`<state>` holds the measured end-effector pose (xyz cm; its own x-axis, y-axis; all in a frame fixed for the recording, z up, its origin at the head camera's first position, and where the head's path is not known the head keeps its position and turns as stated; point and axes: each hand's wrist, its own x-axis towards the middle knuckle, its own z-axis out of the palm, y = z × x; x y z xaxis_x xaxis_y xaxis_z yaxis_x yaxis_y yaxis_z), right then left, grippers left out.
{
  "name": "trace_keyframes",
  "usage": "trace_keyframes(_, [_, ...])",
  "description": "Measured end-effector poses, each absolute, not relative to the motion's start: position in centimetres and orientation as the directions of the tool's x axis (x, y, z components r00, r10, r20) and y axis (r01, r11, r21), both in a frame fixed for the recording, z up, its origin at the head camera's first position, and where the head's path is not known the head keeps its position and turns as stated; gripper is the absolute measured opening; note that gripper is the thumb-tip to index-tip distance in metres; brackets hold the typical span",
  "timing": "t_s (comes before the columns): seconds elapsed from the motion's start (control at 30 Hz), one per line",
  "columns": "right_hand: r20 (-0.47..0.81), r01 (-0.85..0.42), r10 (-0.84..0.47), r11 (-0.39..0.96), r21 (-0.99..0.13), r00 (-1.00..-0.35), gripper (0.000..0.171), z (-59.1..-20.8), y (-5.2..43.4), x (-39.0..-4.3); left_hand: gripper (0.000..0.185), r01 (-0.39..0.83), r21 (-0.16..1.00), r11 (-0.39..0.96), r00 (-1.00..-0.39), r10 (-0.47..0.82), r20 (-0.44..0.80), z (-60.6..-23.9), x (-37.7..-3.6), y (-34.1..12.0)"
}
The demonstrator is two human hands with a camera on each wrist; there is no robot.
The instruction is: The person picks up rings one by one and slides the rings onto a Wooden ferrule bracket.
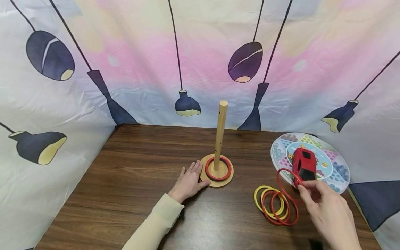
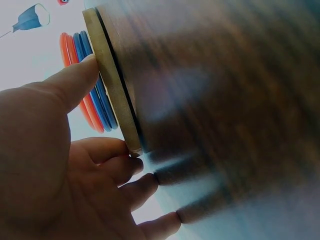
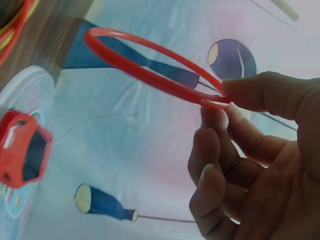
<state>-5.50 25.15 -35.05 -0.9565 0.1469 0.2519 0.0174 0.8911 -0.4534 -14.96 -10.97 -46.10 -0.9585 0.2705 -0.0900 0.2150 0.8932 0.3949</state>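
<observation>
The left hand (image 1: 187, 182) grasps nothing; its fingers lie spread at the left rim of a round wooden base (image 1: 205, 178), the thumb on the base and some fingertips down on the table (image 1: 125, 180); a pale sleeve (image 1: 153, 225) covers that arm; from the base, which sits in the middle of the surface between its left and right edges, rises a wooden post (image 1: 220, 132), standing upright; around the foot of the post lie stacked rings, red rings (image 2: 90, 112) on top and blue rings (image 2: 106, 107) beneath, next to the base; the right hand (image 1: 332, 208) pinches a single red ring (image 3: 145, 76) between thumb and fingers, holding it raised toward the right edge of the table; just beside it, on the surface nearer the right edge than the left, yellow hoops (image 1: 257, 200) and red hoops (image 1: 289, 224) overlap in a loose pile; a round patterned board (image 1: 279, 147) covers the far right corner of the table; a red toy car (image 1: 304, 163) lies on the board, beyond the right hand and apart from it; a curtain (image 1: 140, 52) printed with hanging lamps runs behind the far edge.
</observation>
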Motion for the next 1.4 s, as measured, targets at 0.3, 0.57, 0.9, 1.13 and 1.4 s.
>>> trace_keyframes(0.3, [0.458, -0.215, 0.049, 0.836, -0.506, -0.888, 0.014, -33.8, 23.4, -7.3, 0.082, 0.214, 0.399, 0.892, -0.958, 0.271, -0.091, -46.0, -15.0, -11.0])
trace_keyframes(0.57, [0.509, -0.324, 0.050, 0.717, -0.617, -0.859, 0.014, -32.9, 21.3, -8.9, 0.082, 0.217, 0.396, 0.892, -0.958, 0.272, -0.088, -46.0, -15.0, -11.0])
trace_keyframes(0.9, [0.486, -0.367, 0.050, 0.590, -0.719, -0.872, 0.018, -31.6, 18.4, -10.7, 0.082, 0.216, 0.393, 0.894, -0.958, 0.272, -0.091, -45.9, -14.9, -10.9])
trace_keyframes(1.13, [0.496, -0.413, 0.043, 0.493, -0.766, -0.868, 0.016, -30.9, 16.5, -12.1, 0.082, 0.212, 0.399, 0.892, -0.957, 0.272, -0.098, -45.8, -14.9, -10.9])
trace_keyframes(1.4, [0.537, -0.506, 0.047, 0.279, -0.816, -0.842, 0.016, -29.8, 14.6, -13.4, 0.082, 0.214, 0.400, 0.891, -0.956, 0.274, -0.100, -45.9, -14.9, -11.0])
